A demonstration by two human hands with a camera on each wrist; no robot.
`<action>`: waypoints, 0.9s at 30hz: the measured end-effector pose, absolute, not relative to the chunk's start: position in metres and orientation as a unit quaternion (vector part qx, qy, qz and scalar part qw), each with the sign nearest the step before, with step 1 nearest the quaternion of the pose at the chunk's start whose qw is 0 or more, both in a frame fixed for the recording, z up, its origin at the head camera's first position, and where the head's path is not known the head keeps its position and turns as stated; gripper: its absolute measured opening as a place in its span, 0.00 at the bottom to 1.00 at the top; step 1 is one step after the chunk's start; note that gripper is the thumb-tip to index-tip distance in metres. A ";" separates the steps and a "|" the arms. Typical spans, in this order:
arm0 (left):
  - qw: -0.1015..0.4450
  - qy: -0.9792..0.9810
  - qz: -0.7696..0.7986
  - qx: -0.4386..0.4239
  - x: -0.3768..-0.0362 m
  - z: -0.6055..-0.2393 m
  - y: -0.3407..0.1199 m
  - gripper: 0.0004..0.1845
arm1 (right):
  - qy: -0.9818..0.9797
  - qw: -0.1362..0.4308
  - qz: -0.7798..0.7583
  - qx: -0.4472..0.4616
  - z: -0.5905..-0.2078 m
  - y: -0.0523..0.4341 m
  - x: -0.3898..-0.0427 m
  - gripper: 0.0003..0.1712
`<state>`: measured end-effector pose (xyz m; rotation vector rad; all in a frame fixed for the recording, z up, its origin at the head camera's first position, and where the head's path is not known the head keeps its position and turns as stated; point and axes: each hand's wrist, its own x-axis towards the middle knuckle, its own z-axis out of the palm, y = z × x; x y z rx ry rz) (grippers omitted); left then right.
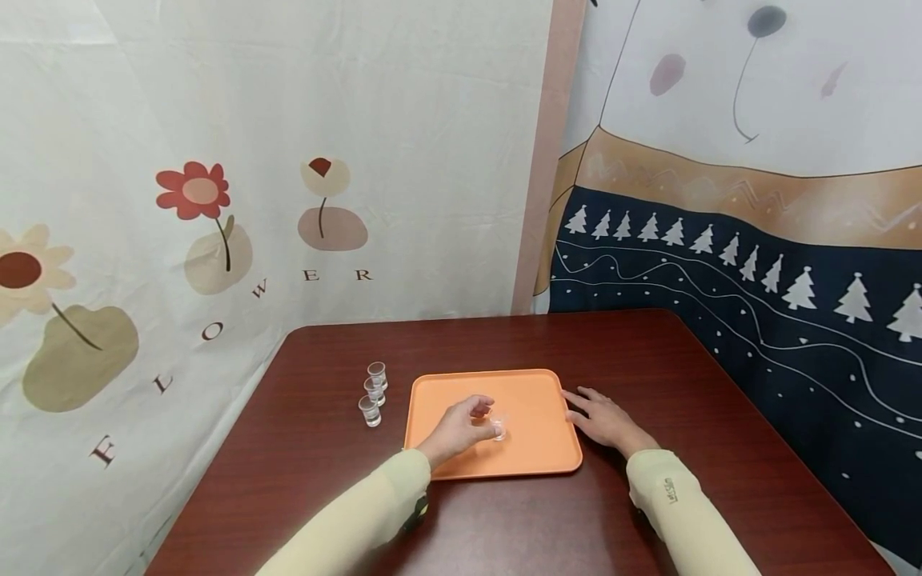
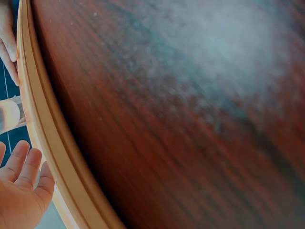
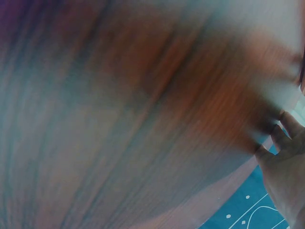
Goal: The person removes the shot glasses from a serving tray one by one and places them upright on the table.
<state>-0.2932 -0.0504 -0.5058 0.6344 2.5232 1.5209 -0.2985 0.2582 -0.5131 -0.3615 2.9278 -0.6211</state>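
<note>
On the orange tray (image 1: 533, 396) stands a small clear shot glass (image 1: 499, 430). My left hand (image 1: 455, 432) is over the tray beside this glass, thumb and fingers spread apart with the thumb close to it. In the left wrist view the shot glass (image 2: 10, 114) shows beyond the loosely bent fingers (image 2: 29, 167), with a gap between. At the tray's right edge, my right hand (image 1: 603, 419) rests with extended fingers, the fingertips touching or very near the rim. The right wrist view shows this hand (image 3: 286, 167) with its fingers spread; the tray is not clearly seen there.
Left of the tray, three more clear shot glasses (image 1: 374, 392) stand in a row on the dark red-brown wooden table (image 1: 497, 528). A pale cloth with flower prints (image 1: 432, 160) hangs behind the table, and a navy cloth with tree prints (image 1: 720, 288) hangs along the right.
</note>
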 end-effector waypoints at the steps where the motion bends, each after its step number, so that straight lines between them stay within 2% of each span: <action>1: 0.062 0.837 0.501 0.212 -0.293 -0.506 -0.050 0.28 | 0.969 0.064 -0.206 -0.119 -0.513 0.258 -0.298 0.32; 11: 0.058 0.848 0.484 0.210 -0.294 -0.507 -0.047 0.16 | 0.969 0.064 -0.209 -0.119 -0.512 0.257 -0.298 0.31; 27: 0.035 0.846 0.496 0.191 -0.296 -0.499 -0.064 0.16 | 0.968 0.067 -0.212 -0.118 -0.511 0.257 -0.298 0.31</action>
